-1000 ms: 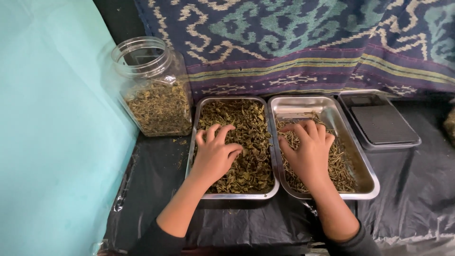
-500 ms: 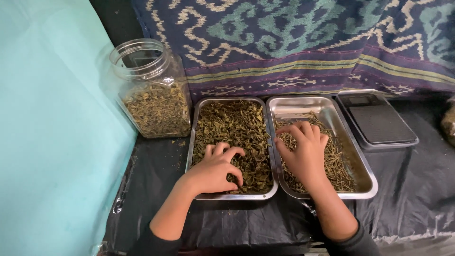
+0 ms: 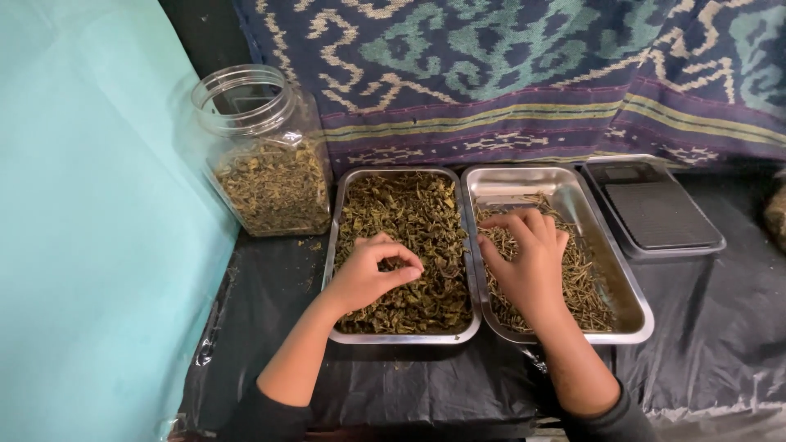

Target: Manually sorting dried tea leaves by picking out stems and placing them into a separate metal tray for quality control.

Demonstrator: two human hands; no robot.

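Two steel trays lie side by side on a black sheet. The left tray (image 3: 331, 245) is full of dried green leaves (image 3: 417, 213). My left hand (image 3: 368, 274) is over its near half, fingertips pinched together on a few leaves. The right tray (image 3: 634, 299) holds thin dried stems (image 3: 585, 278). My right hand (image 3: 528, 262) rests palm down on those stems, fingers spread and bent, near the tray's left wall.
An open clear plastic jar (image 3: 262, 151), half full of dried leaves, stands left of the trays. A flat digital scale (image 3: 655, 213) sits to the right. A patterned woven cloth (image 3: 524, 74) hangs behind, and a turquoise sheet (image 3: 90, 213) covers the left side.
My left hand drew back toward the near edge of the left tray, then lifted and closed its fingertips on some leaves. My right hand stayed on the stems, shifting only slightly.
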